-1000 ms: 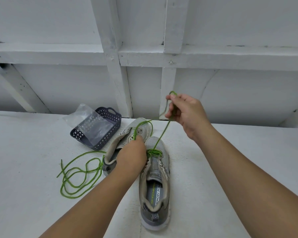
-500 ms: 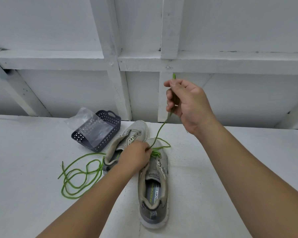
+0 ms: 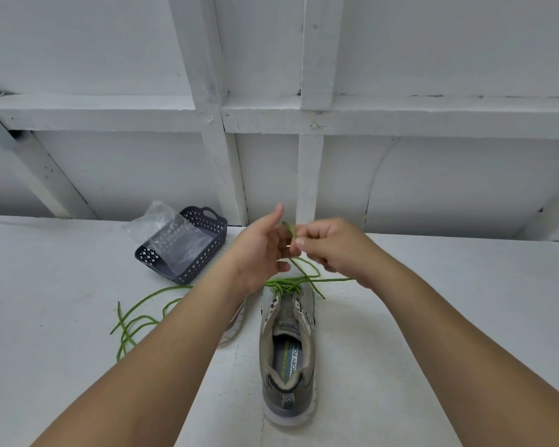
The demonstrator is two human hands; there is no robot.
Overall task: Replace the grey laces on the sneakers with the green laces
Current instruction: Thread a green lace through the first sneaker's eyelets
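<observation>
The right hand's grip (image 3: 331,245) pinches the tip of a green lace (image 3: 290,230) at centre frame; the left hand (image 3: 260,250) hangs loosely curled just beside it, holding nothing I can see. The lace drops toward the lower frame to the sneaker (image 3: 288,359), whose long axis runs up-down. Its insole reads "MEMORY FOAM". A second green lace (image 3: 142,314) lies loose on the surface, lower left.
</observation>
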